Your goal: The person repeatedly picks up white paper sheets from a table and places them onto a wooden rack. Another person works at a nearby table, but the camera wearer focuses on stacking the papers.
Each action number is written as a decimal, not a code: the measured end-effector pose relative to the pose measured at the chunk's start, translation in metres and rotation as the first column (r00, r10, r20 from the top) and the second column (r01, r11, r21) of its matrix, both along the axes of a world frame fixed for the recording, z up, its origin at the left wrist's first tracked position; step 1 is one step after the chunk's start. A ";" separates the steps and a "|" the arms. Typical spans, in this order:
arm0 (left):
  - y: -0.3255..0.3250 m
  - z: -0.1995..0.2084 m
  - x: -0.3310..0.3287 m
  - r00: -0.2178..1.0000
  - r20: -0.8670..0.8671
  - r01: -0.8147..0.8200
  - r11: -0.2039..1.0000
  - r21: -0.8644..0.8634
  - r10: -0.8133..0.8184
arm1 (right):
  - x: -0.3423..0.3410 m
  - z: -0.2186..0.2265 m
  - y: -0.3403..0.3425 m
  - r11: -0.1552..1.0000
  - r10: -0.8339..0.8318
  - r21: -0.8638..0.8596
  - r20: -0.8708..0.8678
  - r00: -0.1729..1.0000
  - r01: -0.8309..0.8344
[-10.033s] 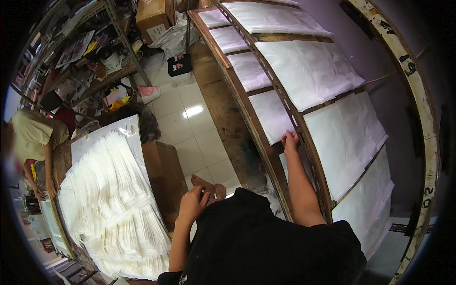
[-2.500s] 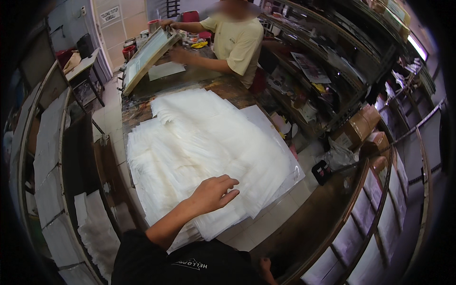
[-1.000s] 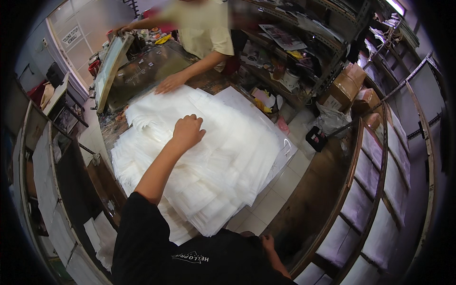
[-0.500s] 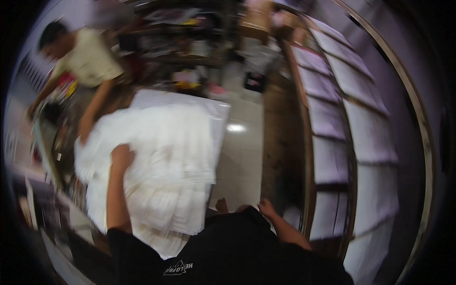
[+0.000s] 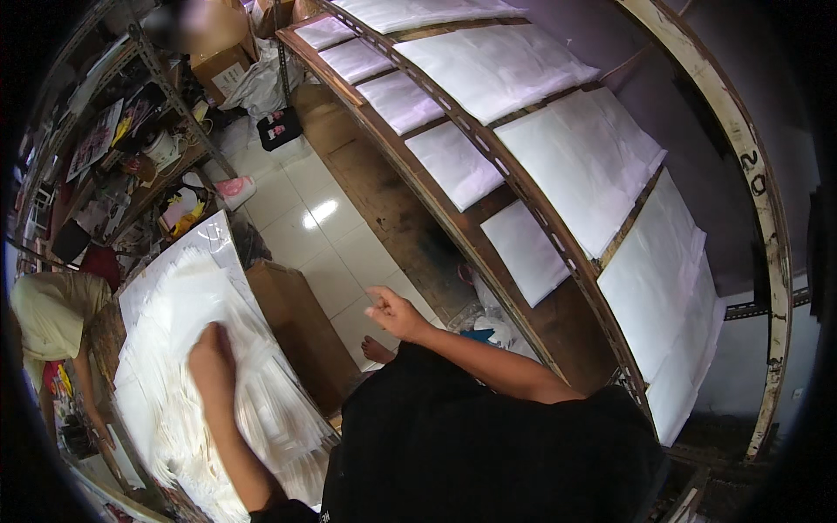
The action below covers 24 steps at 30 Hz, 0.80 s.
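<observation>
A tall wooden drying rack (image 5: 488, 166) curves across the right half of the view, its slanted frames carrying flat white sheets (image 5: 580, 170) laid side by side, some in the upper tier and some lower down. Between the rack and the worktable runs a strip of pale tiled floor (image 5: 301, 222), with a brown cardboard box (image 5: 301, 327) standing against the table's edge and the person's bare foot (image 5: 377, 350) just beyond it. Cluttered metal shelves (image 5: 131, 131) line the far left, and another person in a pale yellow shirt (image 5: 48, 314) bends over the table's far end (only the shirt and an arm show).

The left hand (image 5: 212, 362) lies palm down, fingers together and nearly flat, pressing on top of the pile of white sheets (image 5: 187, 305); whether it has pinched a sheet cannot be told from here. The right hand (image 5: 397, 312) hangs in the air over the floor, loosely curled with thumb and forefinger close together, holding nothing that can be seen.

The pile of white sheets covers most of the table on the lower left, spreading out directly under the left hand and beyond it on all sides. It sits well apart from the right hand, with the cardboard box between them.
</observation>
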<state>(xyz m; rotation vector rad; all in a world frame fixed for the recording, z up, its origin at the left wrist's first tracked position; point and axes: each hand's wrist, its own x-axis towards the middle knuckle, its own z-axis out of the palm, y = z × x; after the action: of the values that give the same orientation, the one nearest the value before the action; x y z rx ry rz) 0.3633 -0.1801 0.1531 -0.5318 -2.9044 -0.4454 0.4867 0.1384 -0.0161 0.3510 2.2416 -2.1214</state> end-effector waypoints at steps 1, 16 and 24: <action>0.041 0.010 0.013 0.998 0.042 0.050 0.999 -0.020 -0.049 | 0.002 0.030 0.000 1.000 0.030 0.007 -0.048 0.998 -0.030; 0.192 -0.056 0.188 0.801 0.309 0.442 0.855 0.271 -0.512 | 0.108 0.051 0.068 0.943 0.131 0.307 0.018 0.991 -0.130; 0.177 -0.057 0.229 0.805 0.421 0.344 0.906 0.246 -0.419 | 0.120 0.022 0.210 0.871 -0.364 0.345 -0.027 0.931 0.350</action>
<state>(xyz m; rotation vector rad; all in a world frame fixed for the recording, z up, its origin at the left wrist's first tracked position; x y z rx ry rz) 0.5920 -0.0028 0.0958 -1.1409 -3.1519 -0.9775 0.6070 0.3488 0.0058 0.8784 2.7009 -1.8159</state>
